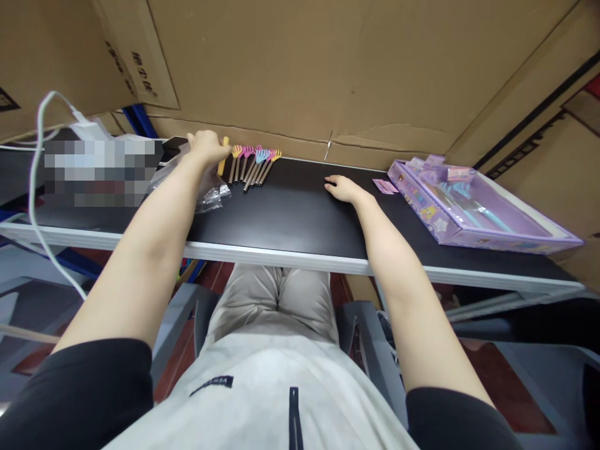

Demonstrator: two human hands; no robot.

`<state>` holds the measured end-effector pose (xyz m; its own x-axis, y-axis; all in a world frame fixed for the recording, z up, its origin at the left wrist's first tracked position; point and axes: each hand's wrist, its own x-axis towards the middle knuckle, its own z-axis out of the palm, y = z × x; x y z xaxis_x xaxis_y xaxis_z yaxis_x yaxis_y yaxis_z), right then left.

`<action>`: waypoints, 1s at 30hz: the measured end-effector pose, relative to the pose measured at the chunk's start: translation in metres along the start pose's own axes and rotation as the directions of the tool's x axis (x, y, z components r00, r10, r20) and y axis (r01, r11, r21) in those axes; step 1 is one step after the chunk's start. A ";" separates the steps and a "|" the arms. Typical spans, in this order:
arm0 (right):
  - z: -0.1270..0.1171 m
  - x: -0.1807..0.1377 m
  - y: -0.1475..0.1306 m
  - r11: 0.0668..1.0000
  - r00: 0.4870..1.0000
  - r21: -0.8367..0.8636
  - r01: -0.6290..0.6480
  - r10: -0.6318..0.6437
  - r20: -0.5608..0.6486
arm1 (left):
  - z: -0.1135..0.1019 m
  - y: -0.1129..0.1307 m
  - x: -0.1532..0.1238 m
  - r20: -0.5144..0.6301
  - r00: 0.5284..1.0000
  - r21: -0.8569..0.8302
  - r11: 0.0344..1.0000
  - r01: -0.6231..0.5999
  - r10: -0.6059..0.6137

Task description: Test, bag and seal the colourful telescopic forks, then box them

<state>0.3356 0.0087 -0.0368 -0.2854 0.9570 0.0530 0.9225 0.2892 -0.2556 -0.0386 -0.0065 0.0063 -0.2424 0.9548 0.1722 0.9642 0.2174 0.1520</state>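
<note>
My left hand (206, 149) reaches over a clear plastic bag (210, 195) at the back left of the black table. Its thumb is against or just in front of a yellow stick-like thing (221, 166). The other fingers are mostly hidden, so I cannot tell what they grip. Just right of it lie several back scratchers (257, 169) with metal handles and yellow, pink and blue claw heads toward the cardboard wall. My right hand (343, 188) rests on the tabletop, fingers loosely stretched out and holding nothing. Small pink cards (385, 186) lie to its right.
A purple display box (462, 232) with light-blue back scratchers (473, 209) inside stands at the right. Cardboard walls (300, 69) enclose the back and sides. A white cable (34, 181) hangs over the left table edge, near a blurred-out object (98, 172).
</note>
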 end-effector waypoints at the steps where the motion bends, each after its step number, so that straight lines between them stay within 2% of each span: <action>1: 0.000 0.001 0.000 1.000 1.000 0.006 0.000 0.000 -0.003 | -0.001 0.003 -0.001 -0.035 0.999 -0.049 0.998 0.028 -0.029; 5: 0.000 0.001 -0.002 1.000 1.000 0.006 -0.003 0.003 -0.003 | -0.002 0.017 0.000 -0.128 0.983 -0.277 0.957 0.090 -0.130; 7: 0.000 0.000 -0.002 1.000 1.000 -0.005 -0.002 0.002 0.002 | 0.003 0.022 0.003 -0.115 0.982 -0.345 0.933 0.100 -0.148; 10: 0.000 0.001 -0.001 1.000 1.000 -0.012 0.010 -0.010 -0.004 | 0.016 0.025 0.010 -0.037 0.984 -0.383 0.912 0.145 -0.172; 13: 0.000 0.001 0.000 1.000 1.000 -0.003 0.015 -0.015 -0.007 | 0.027 0.025 0.009 0.037 0.985 -0.310 0.935 0.173 -0.170; 17: -0.001 0.000 -0.002 1.000 1.000 -0.002 0.001 -0.001 0.002 | 0.029 0.022 -0.001 0.109 0.990 -0.176 0.979 0.104 -0.086; 23: -0.003 -0.002 -0.006 1.000 1.000 0.007 -0.006 0.006 0.008 | 0.031 0.021 -0.005 0.100 0.991 -0.098 0.990 0.097 -0.087; 30: 0.002 0.004 0.002 0.999 1.000 0.040 0.014 -0.014 -0.014 | 0.039 0.015 0.001 0.089 0.991 -0.107 0.988 0.110 -0.101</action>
<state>0.3358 0.0127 -0.0387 -0.2944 0.9531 0.0701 0.9072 0.3018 -0.2932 -0.0203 0.0058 -0.0293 -0.3280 0.9422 0.0689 0.9144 0.2983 0.2736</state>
